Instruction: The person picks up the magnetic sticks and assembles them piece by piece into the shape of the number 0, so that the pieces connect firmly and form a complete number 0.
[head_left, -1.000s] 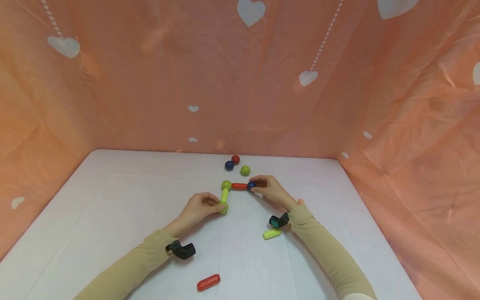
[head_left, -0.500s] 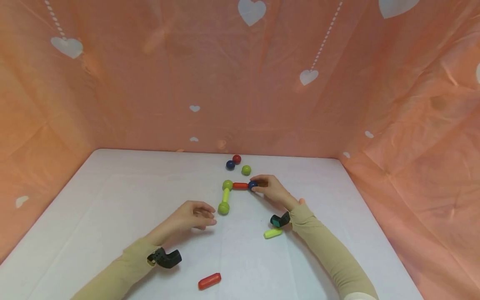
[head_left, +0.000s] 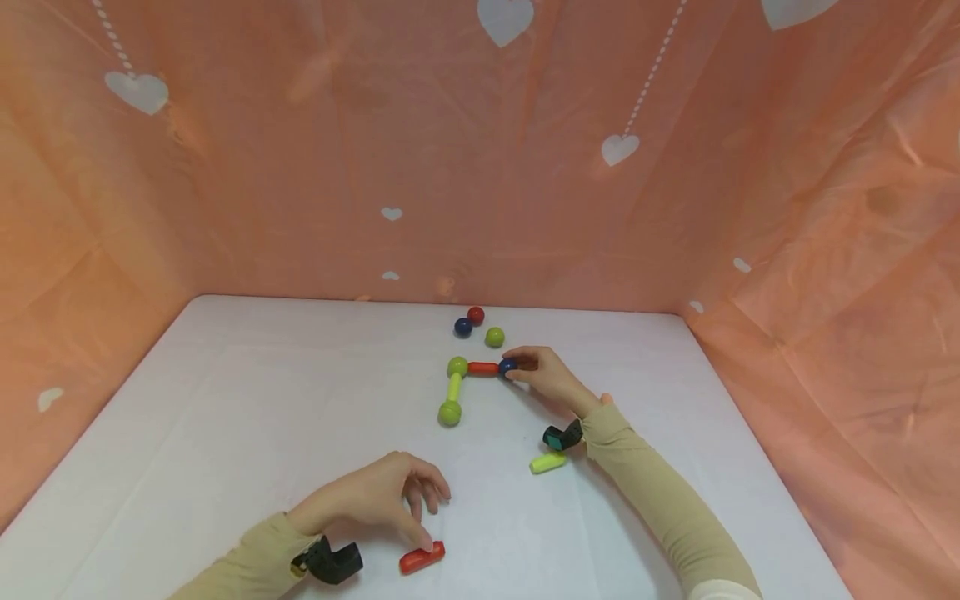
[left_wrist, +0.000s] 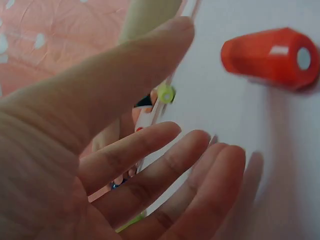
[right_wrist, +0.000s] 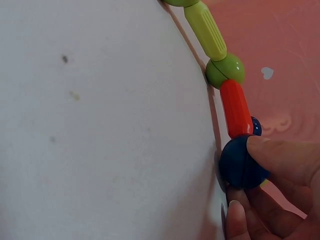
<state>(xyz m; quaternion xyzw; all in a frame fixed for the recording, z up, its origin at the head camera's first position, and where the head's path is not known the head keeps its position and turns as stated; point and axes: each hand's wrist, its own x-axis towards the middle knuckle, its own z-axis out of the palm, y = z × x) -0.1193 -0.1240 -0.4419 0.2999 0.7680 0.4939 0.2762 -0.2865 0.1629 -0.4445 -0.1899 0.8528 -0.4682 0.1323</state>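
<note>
My right hand (head_left: 551,379) pinches a blue ball (right_wrist: 242,162) between thumb and fingers. That ball joins one end of a red rod (right_wrist: 236,109). At the rod's other end sits a green ball (head_left: 457,367), from which a yellow-green rod (head_left: 454,387) runs toward me to a second green ball (head_left: 450,413). My left hand (head_left: 382,492) hovers with spread, relaxed fingers over a loose red rod (head_left: 422,558) near the front. In the left wrist view the thumb and that red rod (left_wrist: 270,57), with a pale disc on its end, are apart.
Behind the joined pieces lie a loose red ball (head_left: 476,315), a blue ball (head_left: 463,327) and a green ball (head_left: 494,337). A loose yellow-green rod (head_left: 548,462) lies beside my right wrist. Orange cloth (head_left: 420,167) with hearts encloses the white table (head_left: 262,375).
My left hand has let go of the near green ball and come back toward me, over the loose red rod. My right hand stays on the blue ball.
</note>
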